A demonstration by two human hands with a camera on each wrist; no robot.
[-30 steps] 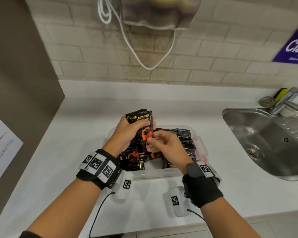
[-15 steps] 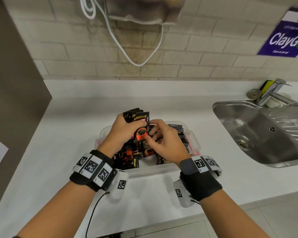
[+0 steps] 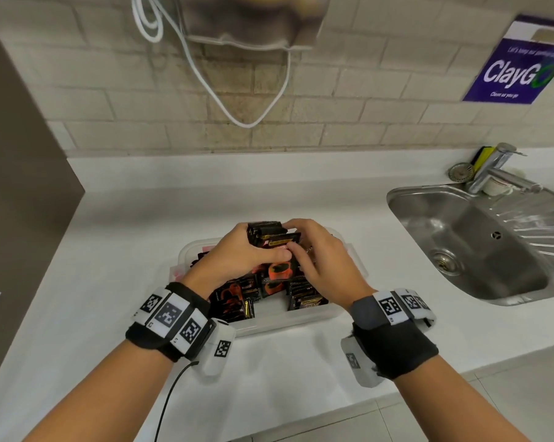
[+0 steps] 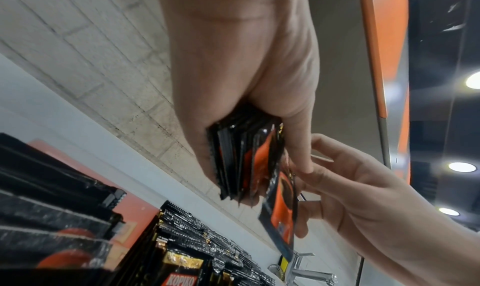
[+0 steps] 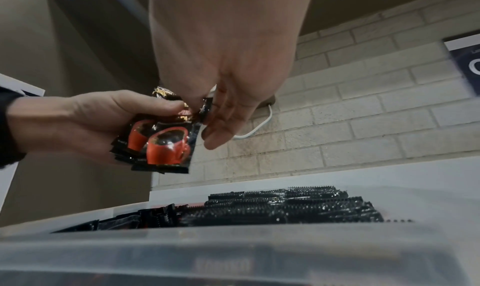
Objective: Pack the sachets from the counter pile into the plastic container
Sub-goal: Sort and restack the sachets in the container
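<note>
The left hand clasps a stack of sachets above the plastic container. The right hand, which a moment ago pinched one sachet apart, now presses it against the stack's near face, squaring the bundle, probably for packing beside the rows below.

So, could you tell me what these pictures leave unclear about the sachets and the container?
- Head view: both hands hide the held stack of sachets; count unreadable.
- Right wrist view: plastic container wall blurred; fill depth unclear.
- Left wrist view: packed sachets cut off by the bottom edge.
</note>
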